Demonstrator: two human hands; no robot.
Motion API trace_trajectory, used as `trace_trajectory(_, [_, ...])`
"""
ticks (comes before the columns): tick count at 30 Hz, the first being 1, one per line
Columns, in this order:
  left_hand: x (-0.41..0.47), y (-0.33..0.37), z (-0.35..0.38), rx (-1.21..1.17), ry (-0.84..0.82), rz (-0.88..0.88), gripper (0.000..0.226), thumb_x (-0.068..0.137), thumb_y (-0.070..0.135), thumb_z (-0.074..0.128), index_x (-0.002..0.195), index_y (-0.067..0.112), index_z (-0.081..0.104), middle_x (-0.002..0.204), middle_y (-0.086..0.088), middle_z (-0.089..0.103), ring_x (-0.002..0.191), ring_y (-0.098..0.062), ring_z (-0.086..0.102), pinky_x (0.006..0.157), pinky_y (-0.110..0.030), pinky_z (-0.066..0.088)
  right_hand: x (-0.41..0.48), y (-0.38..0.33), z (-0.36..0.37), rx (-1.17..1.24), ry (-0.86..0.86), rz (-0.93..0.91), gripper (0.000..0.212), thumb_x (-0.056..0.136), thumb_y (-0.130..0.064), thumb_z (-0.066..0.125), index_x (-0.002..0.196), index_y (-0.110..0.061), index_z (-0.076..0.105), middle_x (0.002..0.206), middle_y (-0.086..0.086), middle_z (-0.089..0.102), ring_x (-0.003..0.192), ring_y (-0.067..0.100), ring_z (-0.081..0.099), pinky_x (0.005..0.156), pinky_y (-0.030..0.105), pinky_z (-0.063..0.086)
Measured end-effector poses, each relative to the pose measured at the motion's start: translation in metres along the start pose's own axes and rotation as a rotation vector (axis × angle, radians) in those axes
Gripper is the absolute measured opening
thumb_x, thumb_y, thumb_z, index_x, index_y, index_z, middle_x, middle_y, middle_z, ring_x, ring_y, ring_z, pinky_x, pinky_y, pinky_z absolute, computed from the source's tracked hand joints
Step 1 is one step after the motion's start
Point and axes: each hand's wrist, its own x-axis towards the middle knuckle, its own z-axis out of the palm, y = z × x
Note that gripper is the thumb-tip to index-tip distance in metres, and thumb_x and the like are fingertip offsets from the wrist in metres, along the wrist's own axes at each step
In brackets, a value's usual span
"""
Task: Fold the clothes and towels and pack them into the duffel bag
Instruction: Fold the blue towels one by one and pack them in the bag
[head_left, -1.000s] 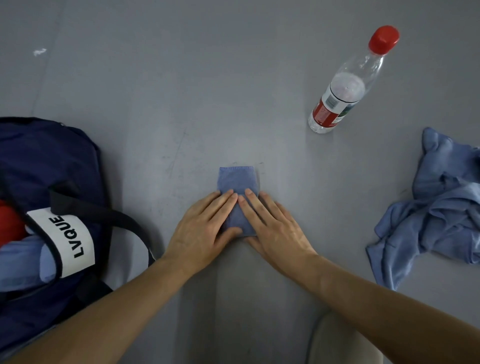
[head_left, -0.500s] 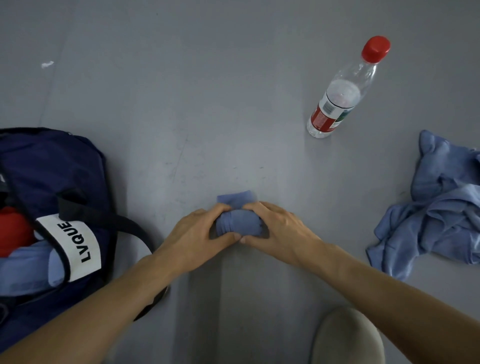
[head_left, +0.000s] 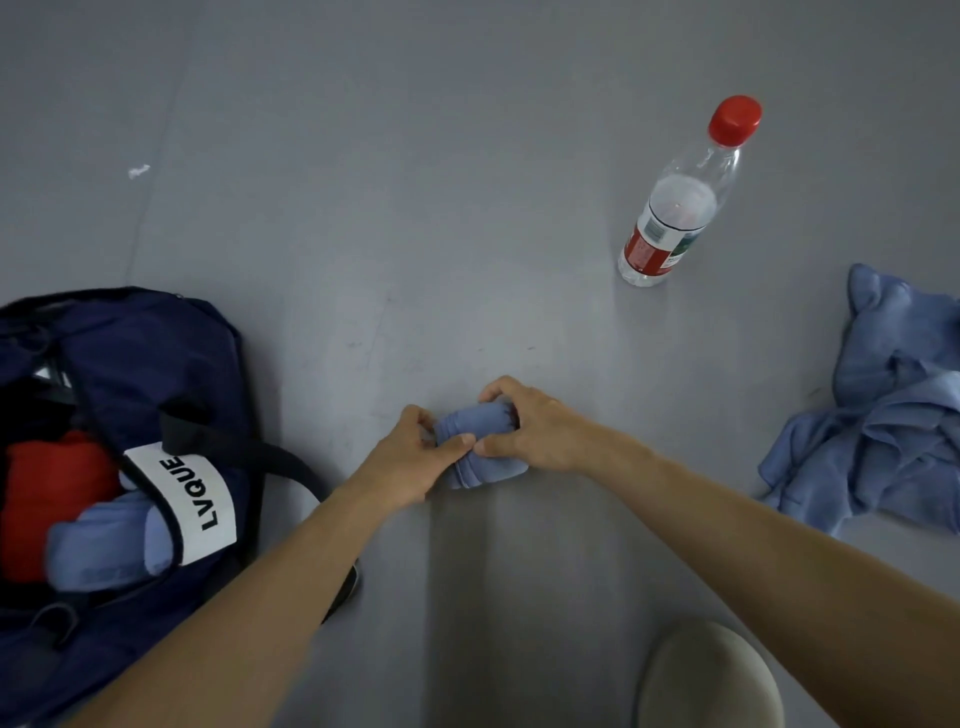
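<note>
A small blue cloth (head_left: 474, 427), rolled into a tight bundle, lies on the grey floor in the middle. My left hand (head_left: 410, 457) grips its left end with curled fingers and thumb. My right hand (head_left: 524, 428) curls over its right end from above. The navy duffel bag (head_left: 156, 364) lies open at the left, marked with a white LVQUE label. Inside it I see a red item (head_left: 47, 488) and a rolled blue cloth (head_left: 104, 540). A crumpled blue garment (head_left: 883, 415) lies at the right edge.
A clear plastic water bottle (head_left: 675, 208) with a red cap stands on the floor at the upper right. A pale rounded shape (head_left: 706, 680) shows at the bottom right. The bag's black strap (head_left: 249, 452) runs towards my left forearm.
The flat folded cloth under my flat hands has been rolled up into a bundle. Both hands went from pressing flat to gripping its ends.
</note>
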Motion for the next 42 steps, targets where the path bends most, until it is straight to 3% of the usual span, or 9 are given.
trace_trajectory(4, [-0.023, 0.007, 0.004, -0.165, 0.008, -0.197, 0.059, 0.086, 0.074, 0.050, 0.119, 0.027, 0.044, 0.096, -0.005, 0.072, 0.076, -0.021, 0.072, 0.076, -0.043, 0.063, -0.004, -0.009, 0.005, 0.150, 0.105, 0.015, 0.041, 0.085, -0.021, 0.077, 0.120, -0.020, 0.055, 0.105, 0.004, 0.060, 0.094, 0.021, 0.060, 0.086, 0.040, 0.054])
trace_trajectory(7, [-0.039, 0.019, -0.010, -0.473, -0.078, -0.157, 0.071, 0.088, 0.055, 0.066, 0.147, 0.032, 0.034, 0.125, -0.007, 0.066, 0.098, -0.024, 0.073, 0.084, -0.036, 0.061, -0.012, -0.028, 0.012, 0.439, 0.124, 0.032, 0.029, 0.088, -0.013, 0.075, 0.110, -0.021, 0.058, 0.101, 0.008, 0.062, 0.084, 0.016, 0.064, 0.071, 0.037, 0.060])
trace_trajectory(11, [-0.076, 0.031, -0.081, -0.687, 0.049, 0.024, 0.065, 0.087, 0.033, 0.077, 0.142, 0.028, 0.043, 0.133, -0.005, 0.063, 0.110, -0.024, 0.069, 0.095, -0.039, 0.056, -0.006, -0.107, 0.009, 0.557, 0.018, -0.046, 0.031, 0.087, -0.023, 0.076, 0.114, -0.025, 0.059, 0.105, 0.013, 0.069, 0.083, 0.012, 0.071, 0.069, 0.031, 0.059])
trace_trajectory(15, [-0.124, 0.017, -0.167, -0.744, 0.119, 0.164, 0.058, 0.086, 0.035, 0.078, 0.136, 0.028, 0.049, 0.128, 0.001, 0.067, 0.109, -0.017, 0.070, 0.095, -0.039, 0.057, 0.005, -0.208, 0.014, 0.427, -0.154, -0.151, 0.036, 0.088, -0.031, 0.075, 0.119, -0.024, 0.059, 0.113, 0.011, 0.071, 0.092, 0.014, 0.068, 0.091, 0.040, 0.055])
trace_trajectory(21, [-0.154, -0.053, -0.241, -0.803, 0.368, 0.236, 0.050, 0.083, 0.032, 0.080, 0.127, 0.027, 0.057, 0.121, -0.001, 0.069, 0.106, -0.016, 0.071, 0.088, -0.038, 0.060, 0.034, -0.301, 0.089, 0.231, -0.194, -0.206, 0.028, 0.090, -0.039, 0.071, 0.113, -0.028, 0.059, 0.095, 0.001, 0.067, 0.074, 0.010, 0.062, 0.072, 0.027, 0.057])
trace_trajectory(26, [-0.128, -0.117, -0.247, -0.703, 0.662, 0.155, 0.039, 0.087, 0.024, 0.077, 0.121, 0.020, 0.058, 0.110, 0.003, 0.067, 0.096, -0.010, 0.066, 0.077, -0.019, 0.055, 0.052, -0.268, 0.183, -0.002, 0.160, -0.219, 0.049, 0.093, -0.046, 0.062, 0.138, -0.033, 0.047, 0.126, 0.003, 0.060, 0.112, 0.021, 0.059, 0.098, 0.039, 0.049])
trace_trajectory(29, [-0.110, -0.149, -0.236, -0.657, 0.670, 0.058, 0.042, 0.088, 0.027, 0.077, 0.123, 0.024, 0.054, 0.110, 0.005, 0.063, 0.099, -0.012, 0.063, 0.086, -0.026, 0.052, 0.042, -0.224, 0.220, -0.471, 0.187, -0.366, 0.075, 0.096, -0.041, 0.056, 0.155, -0.043, 0.009, 0.161, 0.012, 0.022, 0.140, 0.034, 0.036, 0.108, 0.043, 0.041])
trace_trajectory(32, [-0.096, -0.167, -0.231, -0.646, 0.699, -0.041, 0.044, 0.088, 0.034, 0.074, 0.126, 0.026, 0.053, 0.114, 0.002, 0.064, 0.104, -0.016, 0.063, 0.093, -0.035, 0.053, 0.040, -0.201, 0.236, -0.828, 0.222, -0.506, 0.098, 0.091, -0.020, 0.057, 0.153, -0.044, -0.016, 0.163, 0.023, 0.010, 0.143, 0.043, 0.031, 0.104, 0.045, 0.048])
trace_trajectory(42, [-0.069, -0.181, -0.249, -0.272, 0.776, 0.023, 0.055, 0.093, 0.036, 0.068, 0.141, 0.022, 0.045, 0.118, 0.000, 0.061, 0.102, -0.016, 0.058, 0.075, -0.021, 0.043, 0.061, -0.224, 0.223, -0.760, 0.156, -0.353, 0.096, 0.089, -0.003, 0.048, 0.157, -0.029, -0.014, 0.164, -0.010, -0.017, 0.150, 0.022, 0.015, 0.098, 0.036, 0.049])
